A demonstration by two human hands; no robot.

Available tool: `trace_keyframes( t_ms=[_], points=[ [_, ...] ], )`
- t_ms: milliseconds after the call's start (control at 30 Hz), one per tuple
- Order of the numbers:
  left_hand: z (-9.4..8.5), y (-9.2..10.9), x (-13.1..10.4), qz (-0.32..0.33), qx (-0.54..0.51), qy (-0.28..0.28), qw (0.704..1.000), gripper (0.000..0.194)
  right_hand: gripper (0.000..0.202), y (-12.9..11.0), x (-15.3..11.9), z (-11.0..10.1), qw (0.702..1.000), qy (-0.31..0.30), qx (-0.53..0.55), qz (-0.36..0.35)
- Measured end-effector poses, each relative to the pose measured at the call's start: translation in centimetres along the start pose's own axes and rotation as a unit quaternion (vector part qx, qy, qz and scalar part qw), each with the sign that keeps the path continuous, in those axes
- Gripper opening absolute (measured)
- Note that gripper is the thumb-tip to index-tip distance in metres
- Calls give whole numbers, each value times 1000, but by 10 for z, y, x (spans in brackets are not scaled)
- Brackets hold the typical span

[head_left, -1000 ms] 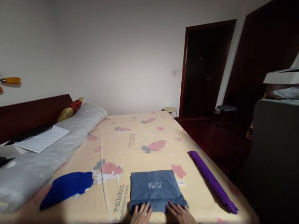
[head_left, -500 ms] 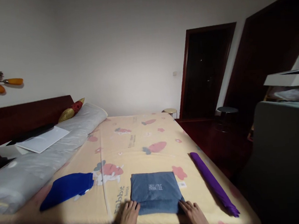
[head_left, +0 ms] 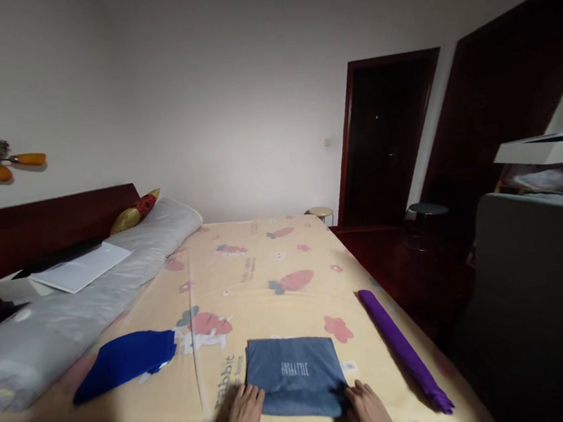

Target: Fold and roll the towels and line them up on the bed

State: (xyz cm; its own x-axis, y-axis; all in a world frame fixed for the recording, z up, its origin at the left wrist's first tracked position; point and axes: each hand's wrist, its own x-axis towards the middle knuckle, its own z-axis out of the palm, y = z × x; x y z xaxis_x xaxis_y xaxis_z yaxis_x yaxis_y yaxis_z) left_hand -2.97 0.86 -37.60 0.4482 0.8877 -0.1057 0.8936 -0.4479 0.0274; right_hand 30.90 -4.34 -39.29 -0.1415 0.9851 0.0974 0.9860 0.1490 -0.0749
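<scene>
A folded grey-blue cloth (head_left: 297, 364) with white lettering lies near the front edge of the bed. My left hand (head_left: 246, 413) is at its near left corner, the fingers curled onto the edge. At the near right corner, my right hand (head_left: 367, 409) pinches the fabric; the thumb tips of both hands are hard to see. To the left lies a dark blue cloth (head_left: 126, 361), flat and narrowing to a point. On the right, a long purple cloth roll (head_left: 402, 353) rests along the bed's side.
The bed (head_left: 249, 281) has a yellow sheet printed with carrots. A grey wrapped bolster (head_left: 118, 282) carries a white board (head_left: 83, 267) near the headboard (head_left: 51, 225). Past the bed stand a dark stool (head_left: 427, 209), a pale stool (head_left: 320, 212) and a grey panel (head_left: 541, 291).
The grey-blue cloth has slid slightly toward me, its near edge lower in view. Both hands have shifted a little, and the right fingers are more curled. The view has tipped slightly up.
</scene>
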Motion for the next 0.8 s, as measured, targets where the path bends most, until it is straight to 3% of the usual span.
trace_keyframes(
  t_ms=[167, 467, 700, 800],
  points=[
    [-6, 0, -6, -26, -43, -36, 998, 53, 37, -4, 1, 0, 1000, -3, -1, 17],
    [-18, -3, -5, -63, -29, -11, 998, 49, 46, 2, 3, -3, 996, 1, -39, 81],
    [-15, -2, 0, -66, 1, -5, 998, 50, 55, 6, 4, 1, 997, 7, -41, 59],
    [-8, 1, 3, -35, 13, 14, 999, 56, 61, 1, 4, 1, 999, 9, -27, 36]
  ],
)
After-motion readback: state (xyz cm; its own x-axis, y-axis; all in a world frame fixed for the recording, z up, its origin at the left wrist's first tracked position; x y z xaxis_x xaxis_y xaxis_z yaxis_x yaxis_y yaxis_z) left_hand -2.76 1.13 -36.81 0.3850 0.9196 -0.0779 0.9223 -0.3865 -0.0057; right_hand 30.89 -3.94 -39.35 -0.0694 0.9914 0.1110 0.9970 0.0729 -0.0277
